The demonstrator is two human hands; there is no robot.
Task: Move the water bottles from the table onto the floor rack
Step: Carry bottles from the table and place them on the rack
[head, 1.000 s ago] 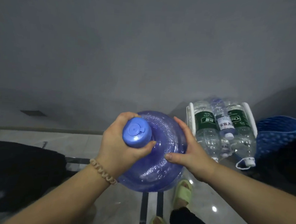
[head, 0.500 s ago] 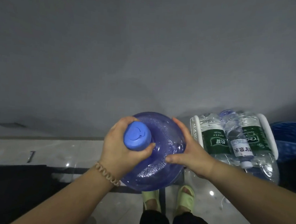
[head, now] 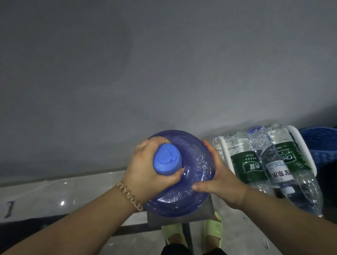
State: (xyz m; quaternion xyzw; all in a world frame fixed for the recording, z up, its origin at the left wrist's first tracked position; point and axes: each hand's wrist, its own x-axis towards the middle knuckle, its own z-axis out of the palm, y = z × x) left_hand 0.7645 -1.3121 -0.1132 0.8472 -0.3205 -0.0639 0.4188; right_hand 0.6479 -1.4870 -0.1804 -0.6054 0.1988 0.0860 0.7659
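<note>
Large blue jug carried upright between both hands, above a grey platform at floor level. Left hand clamped around the neck under the blue cap; right hand spread flat against the jug's shoulder. Just right of the right hand, clear bottles lie in a white rack. Step looks like lowering. Next: ease it down level, both hands on until it stands.

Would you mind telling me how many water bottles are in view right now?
4: a large blue jug held in both hands, and three clear bottles lying in the white rack: left, middle, right. More may be hidden beneath them.
</note>
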